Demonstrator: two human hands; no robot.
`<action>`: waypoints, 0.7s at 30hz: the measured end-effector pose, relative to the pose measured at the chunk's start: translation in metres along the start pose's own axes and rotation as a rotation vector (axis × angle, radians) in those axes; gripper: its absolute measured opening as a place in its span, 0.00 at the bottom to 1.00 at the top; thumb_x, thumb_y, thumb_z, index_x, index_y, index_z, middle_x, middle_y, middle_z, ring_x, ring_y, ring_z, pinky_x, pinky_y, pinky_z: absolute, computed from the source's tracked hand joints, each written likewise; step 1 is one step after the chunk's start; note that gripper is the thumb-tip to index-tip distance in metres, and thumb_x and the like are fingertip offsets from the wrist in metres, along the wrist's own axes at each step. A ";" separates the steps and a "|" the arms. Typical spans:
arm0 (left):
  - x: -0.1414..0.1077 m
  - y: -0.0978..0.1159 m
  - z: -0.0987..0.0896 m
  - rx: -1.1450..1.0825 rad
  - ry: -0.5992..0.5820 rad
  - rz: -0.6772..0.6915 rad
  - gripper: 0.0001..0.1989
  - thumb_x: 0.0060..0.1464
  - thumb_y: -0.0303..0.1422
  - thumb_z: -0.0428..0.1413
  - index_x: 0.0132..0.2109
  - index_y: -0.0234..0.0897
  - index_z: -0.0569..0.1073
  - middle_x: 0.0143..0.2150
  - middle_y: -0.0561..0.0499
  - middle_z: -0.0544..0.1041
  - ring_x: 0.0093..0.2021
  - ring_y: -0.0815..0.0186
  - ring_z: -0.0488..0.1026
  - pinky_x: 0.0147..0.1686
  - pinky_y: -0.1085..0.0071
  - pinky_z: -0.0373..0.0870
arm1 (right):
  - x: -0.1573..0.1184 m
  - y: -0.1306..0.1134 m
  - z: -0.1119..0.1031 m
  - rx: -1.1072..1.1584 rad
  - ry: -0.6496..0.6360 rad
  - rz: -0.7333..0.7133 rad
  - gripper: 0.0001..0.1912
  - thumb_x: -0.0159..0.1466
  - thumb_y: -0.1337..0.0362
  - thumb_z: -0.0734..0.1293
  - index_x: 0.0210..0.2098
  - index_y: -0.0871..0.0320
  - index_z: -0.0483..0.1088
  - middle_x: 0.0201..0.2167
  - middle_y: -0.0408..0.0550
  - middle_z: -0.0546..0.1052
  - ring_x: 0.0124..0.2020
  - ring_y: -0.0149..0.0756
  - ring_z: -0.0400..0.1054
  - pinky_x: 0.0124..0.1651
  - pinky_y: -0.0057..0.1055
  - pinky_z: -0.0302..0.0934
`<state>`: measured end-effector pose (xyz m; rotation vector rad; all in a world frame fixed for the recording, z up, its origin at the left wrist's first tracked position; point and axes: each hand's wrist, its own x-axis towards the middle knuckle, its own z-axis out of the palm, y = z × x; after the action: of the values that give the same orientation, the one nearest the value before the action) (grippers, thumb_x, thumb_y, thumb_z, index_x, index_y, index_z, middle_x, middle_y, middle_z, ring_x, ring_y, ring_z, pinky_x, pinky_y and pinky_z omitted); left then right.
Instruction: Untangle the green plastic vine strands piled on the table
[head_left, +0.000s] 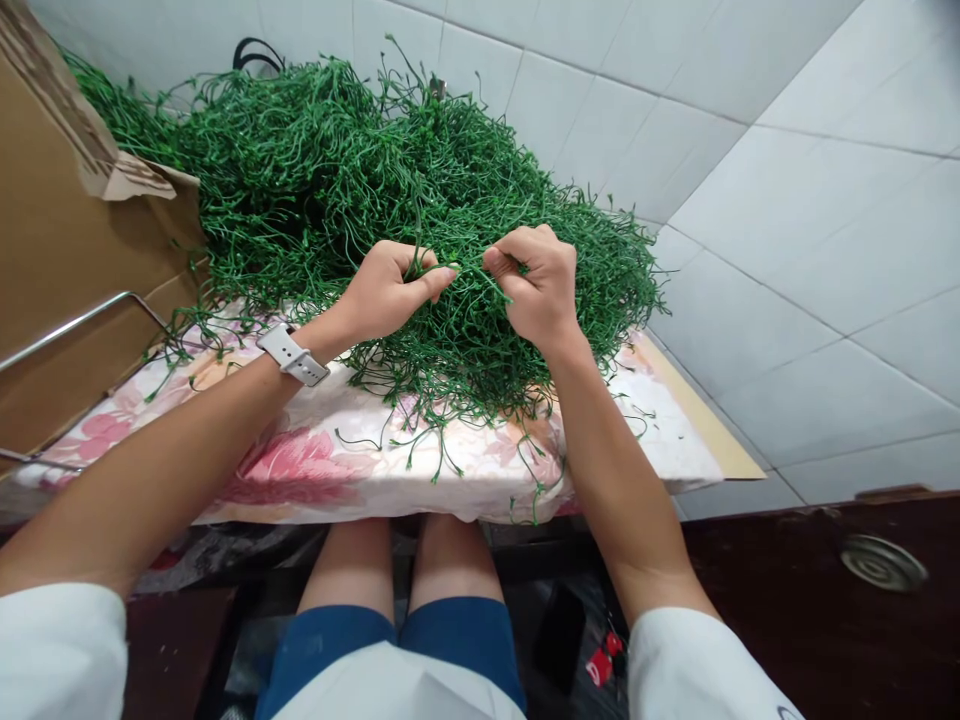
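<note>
A big tangled heap of thin green stems (360,150), many with small knobbed tips, covers the back of the table. In front of it, my left hand (386,290) is closed in a pinch on a green stem, whose pale tip pokes out at the thumb. Close to its right, my right hand (544,285) has its fingers curled and pinches another thin green stem (493,282) that slants down below the thumb. A narrow gap separates the two hands. Whether the stems are real or plastic I cannot tell.
A floral cloth (300,470) covers the table, with loose stems scattered near its front edge. A cardboard box (90,230) and a metal bar (67,330) stand at left. White tiled wall (810,230) closes off the back and right. My legs are below the edge.
</note>
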<state>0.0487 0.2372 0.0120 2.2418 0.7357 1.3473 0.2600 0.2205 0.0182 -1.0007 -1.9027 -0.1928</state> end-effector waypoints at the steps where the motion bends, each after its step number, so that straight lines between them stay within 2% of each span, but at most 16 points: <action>1: 0.000 0.000 0.000 -0.008 -0.010 0.003 0.25 0.59 0.48 0.59 0.20 0.38 0.68 0.17 0.56 0.62 0.22 0.71 0.58 0.26 0.69 0.59 | 0.000 -0.001 0.002 0.004 0.006 0.012 0.18 0.71 0.58 0.64 0.25 0.54 0.63 0.24 0.44 0.69 0.30 0.35 0.59 0.44 0.42 0.59; 4: 0.000 -0.001 0.000 -0.035 -0.037 -0.006 0.26 0.60 0.48 0.59 0.19 0.39 0.65 0.17 0.56 0.62 0.21 0.72 0.57 0.25 0.69 0.58 | 0.000 0.003 0.006 0.034 0.030 0.055 0.18 0.71 0.58 0.63 0.24 0.54 0.64 0.24 0.44 0.71 0.30 0.35 0.61 0.41 0.41 0.60; 6: -0.001 -0.003 -0.001 -0.048 -0.052 -0.021 0.26 0.59 0.48 0.59 0.19 0.39 0.64 0.16 0.56 0.62 0.21 0.72 0.57 0.24 0.70 0.58 | 0.002 0.017 0.002 0.074 0.103 0.104 0.19 0.72 0.54 0.62 0.26 0.54 0.66 0.25 0.45 0.72 0.30 0.35 0.63 0.39 0.41 0.61; 8: -0.001 -0.004 -0.004 -0.065 -0.053 -0.040 0.26 0.57 0.46 0.61 0.19 0.39 0.63 0.16 0.55 0.62 0.21 0.72 0.56 0.23 0.70 0.58 | 0.005 0.041 -0.010 0.128 0.280 0.181 0.22 0.73 0.48 0.61 0.27 0.53 0.66 0.26 0.47 0.72 0.29 0.35 0.64 0.35 0.39 0.61; 10: 0.000 -0.005 -0.006 -0.108 -0.018 -0.065 0.25 0.56 0.45 0.61 0.19 0.39 0.61 0.16 0.55 0.61 0.21 0.72 0.56 0.21 0.71 0.56 | 0.008 0.067 -0.024 0.157 0.516 0.290 0.27 0.72 0.41 0.58 0.26 0.53 0.64 0.24 0.48 0.70 0.25 0.33 0.61 0.31 0.38 0.57; 12: 0.000 -0.006 -0.007 -0.177 0.027 -0.103 0.24 0.57 0.45 0.61 0.20 0.40 0.61 0.17 0.55 0.60 0.20 0.73 0.55 0.19 0.72 0.54 | 0.009 0.086 -0.035 0.091 0.617 0.378 0.30 0.73 0.38 0.53 0.26 0.53 0.64 0.23 0.47 0.68 0.23 0.32 0.59 0.29 0.38 0.55; 14: 0.000 -0.006 -0.006 -0.234 0.049 -0.139 0.23 0.57 0.46 0.60 0.21 0.39 0.63 0.17 0.55 0.60 0.19 0.74 0.53 0.18 0.73 0.51 | 0.008 0.092 -0.036 -0.004 0.557 0.376 0.31 0.73 0.38 0.52 0.30 0.54 0.68 0.24 0.47 0.69 0.25 0.34 0.63 0.31 0.39 0.58; 17: 0.000 -0.006 -0.001 -0.263 0.060 -0.162 0.22 0.55 0.48 0.61 0.23 0.39 0.66 0.16 0.56 0.58 0.17 0.75 0.51 0.16 0.74 0.47 | 0.005 0.081 -0.027 -0.115 0.371 0.261 0.28 0.74 0.41 0.56 0.40 0.56 0.75 0.31 0.49 0.73 0.34 0.40 0.70 0.41 0.44 0.65; 21: -0.002 -0.006 0.003 -0.249 0.077 -0.146 0.20 0.54 0.47 0.61 0.23 0.39 0.69 0.16 0.58 0.57 0.17 0.75 0.51 0.17 0.73 0.47 | 0.003 0.060 -0.019 -0.125 0.285 0.185 0.28 0.75 0.43 0.56 0.37 0.56 0.77 0.37 0.53 0.73 0.48 0.48 0.70 0.56 0.57 0.63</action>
<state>0.0493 0.2406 0.0057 1.9161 0.7008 1.3776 0.3149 0.2515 0.0151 -1.1611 -1.5462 -0.3308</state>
